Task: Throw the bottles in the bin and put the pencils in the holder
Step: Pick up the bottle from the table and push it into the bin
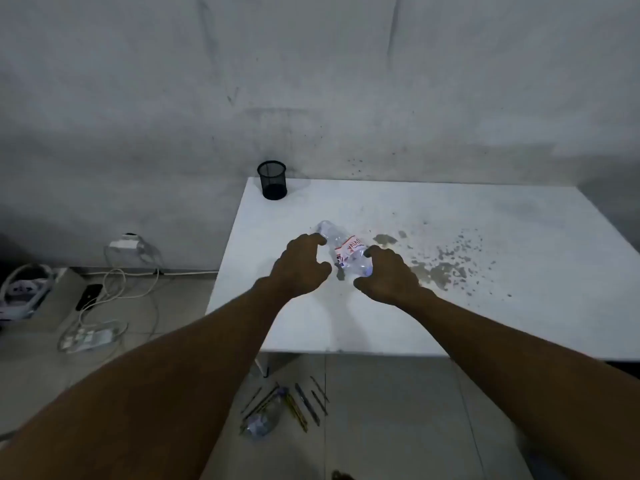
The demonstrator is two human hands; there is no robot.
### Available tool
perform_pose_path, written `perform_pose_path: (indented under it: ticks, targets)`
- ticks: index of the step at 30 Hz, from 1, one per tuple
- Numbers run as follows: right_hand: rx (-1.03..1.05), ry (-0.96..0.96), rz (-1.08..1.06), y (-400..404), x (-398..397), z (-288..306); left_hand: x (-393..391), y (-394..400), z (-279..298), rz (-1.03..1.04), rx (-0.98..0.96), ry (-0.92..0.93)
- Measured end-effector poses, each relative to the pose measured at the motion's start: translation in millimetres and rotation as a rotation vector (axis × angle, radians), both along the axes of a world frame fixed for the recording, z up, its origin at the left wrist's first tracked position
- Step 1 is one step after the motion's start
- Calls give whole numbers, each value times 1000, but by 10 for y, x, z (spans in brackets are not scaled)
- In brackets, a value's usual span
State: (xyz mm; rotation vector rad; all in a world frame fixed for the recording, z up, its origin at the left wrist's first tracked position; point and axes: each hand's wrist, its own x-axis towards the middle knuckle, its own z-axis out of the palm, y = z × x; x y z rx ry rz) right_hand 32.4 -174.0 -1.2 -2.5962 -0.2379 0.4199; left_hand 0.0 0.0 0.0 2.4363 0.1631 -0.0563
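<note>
A clear plastic bottle [341,249] with a red-and-white label lies on the white table [485,306]. My left hand [299,266] and my right hand [386,271] hover on either side of it, fingers curled and apart, fingertips close to or touching the bottle; neither has closed around it. A black mesh pencil holder [272,180] stands at the table's far left corner. On the floor in front of the table lie a second clear bottle [266,415] and several pencils [306,403] scattered around it. No bin is visible.
The table has worn, stained patches [440,268] right of the bottle. On the floor at left are white cables [121,289], a wall socket [126,242], a black phone [88,296] and a clear plastic item [91,336]. A grey wall stands behind.
</note>
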Motion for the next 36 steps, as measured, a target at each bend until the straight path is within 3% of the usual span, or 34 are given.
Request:
perform_pose_path:
  ticks: [9, 19, 32, 36]
  targets:
    - [-106, 38, -36, 230, 983, -881, 862, -3, -626, 99, -31, 98]
    - [-162, 92, -6, 350, 1418, -1215, 1113, 94, -1069, 303, -97, 110]
    - [-13, 168, -37, 276, 1336, -1373, 933, 94, -1155, 357, -116, 164]
    - [108, 177, -55, 241, 1200, -1551, 757, 171, -1097, 444, -237, 176]
